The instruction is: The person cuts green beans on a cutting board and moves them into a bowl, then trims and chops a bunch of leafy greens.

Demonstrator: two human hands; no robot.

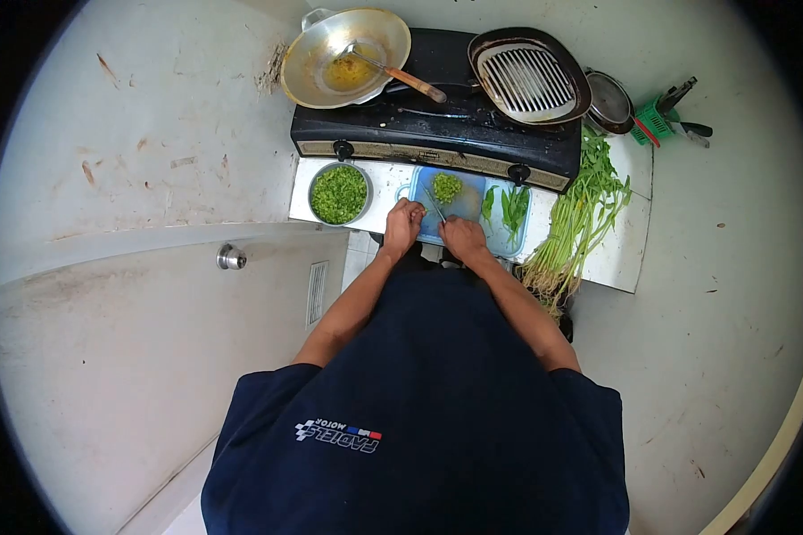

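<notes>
Knife (pixel 434 204), handle hidden in right hand (pixel 463 237), left hand (pixel 405 223) contents unclear

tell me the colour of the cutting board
The cutting board is blue, seen in the head view.

- White counter (pixel 611 254)
- Black stove (pixel 419 132), set back from near edge
- Bowl (pixel 311 195), near left edge
- Blue board (pixel 469 201), along near edge
- Leafy bunch (pixel 583 207), roots past near edge

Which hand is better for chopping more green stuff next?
Probably the right hand. It seems to hold the knife, whose blade is over the blue board, beside the chopped greens. The left hand, at the board's left side, shows no knife.
</notes>
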